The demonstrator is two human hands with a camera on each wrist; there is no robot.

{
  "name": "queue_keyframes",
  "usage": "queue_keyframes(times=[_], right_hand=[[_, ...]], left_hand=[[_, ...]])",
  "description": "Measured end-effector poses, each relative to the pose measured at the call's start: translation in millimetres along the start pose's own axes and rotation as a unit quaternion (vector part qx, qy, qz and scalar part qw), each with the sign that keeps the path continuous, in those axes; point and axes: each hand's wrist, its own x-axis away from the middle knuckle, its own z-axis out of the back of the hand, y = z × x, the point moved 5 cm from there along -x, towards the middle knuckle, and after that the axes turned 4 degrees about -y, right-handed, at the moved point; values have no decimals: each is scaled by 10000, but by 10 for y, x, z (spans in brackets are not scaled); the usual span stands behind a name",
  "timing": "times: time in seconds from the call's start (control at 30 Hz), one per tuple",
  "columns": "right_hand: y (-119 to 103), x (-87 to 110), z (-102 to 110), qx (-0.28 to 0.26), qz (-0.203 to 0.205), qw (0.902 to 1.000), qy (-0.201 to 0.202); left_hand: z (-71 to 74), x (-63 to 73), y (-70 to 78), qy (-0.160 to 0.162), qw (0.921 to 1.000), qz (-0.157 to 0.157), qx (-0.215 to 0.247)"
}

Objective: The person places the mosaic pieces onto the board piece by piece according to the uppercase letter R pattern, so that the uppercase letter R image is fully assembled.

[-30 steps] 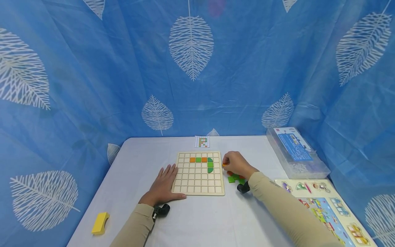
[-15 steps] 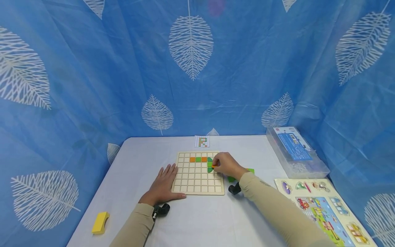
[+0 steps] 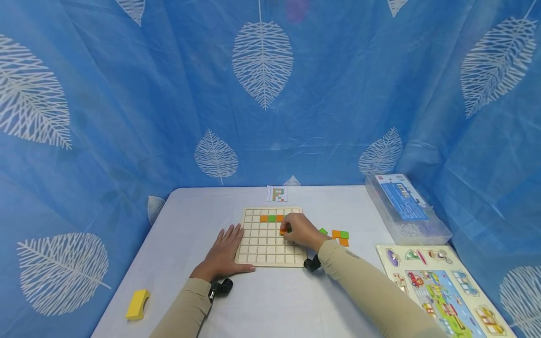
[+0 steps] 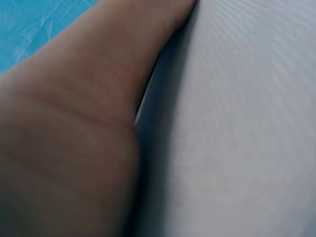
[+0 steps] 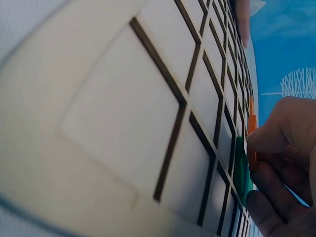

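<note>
A wooden grid board (image 3: 253,258) lies on the white table. Along its upper part sits a row of square tiles, with a green tile (image 3: 272,218) between two orange ones. My left hand (image 3: 223,252) rests flat with spread fingers at the board's left edge. Over the right half of the board, my right hand (image 3: 302,230) pinches an orange tile (image 5: 253,143) between thumb and fingers. A dark green piece (image 5: 240,170) shows on the board near those fingers in the right wrist view; in the head view the hand largely hides the green pieces there.
Several loose green and orange tiles (image 3: 344,234) lie right of the board. A small pattern card (image 3: 276,193) lies behind it. Farther right are a clear plastic box (image 3: 405,232) and a picture puzzle (image 3: 448,291). A yellow block (image 3: 137,305) stands at the left.
My right hand has moved left from beside the loose tiles to over the board, bringing the orange tile along. More loose tiles are uncovered. My left hand has stayed put.
</note>
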Motion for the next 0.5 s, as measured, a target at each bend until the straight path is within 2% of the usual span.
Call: queue_keyframes(times=[0.23, 0.5], right_hand=[[-47, -31, -54, 139, 65, 9999, -45], [-90, -50, -78, 166, 185, 9996, -146]], left_hand=[[34, 10, 26, 141, 9998, -51, 102], [18, -1, 14, 86, 9999, -9, 97]])
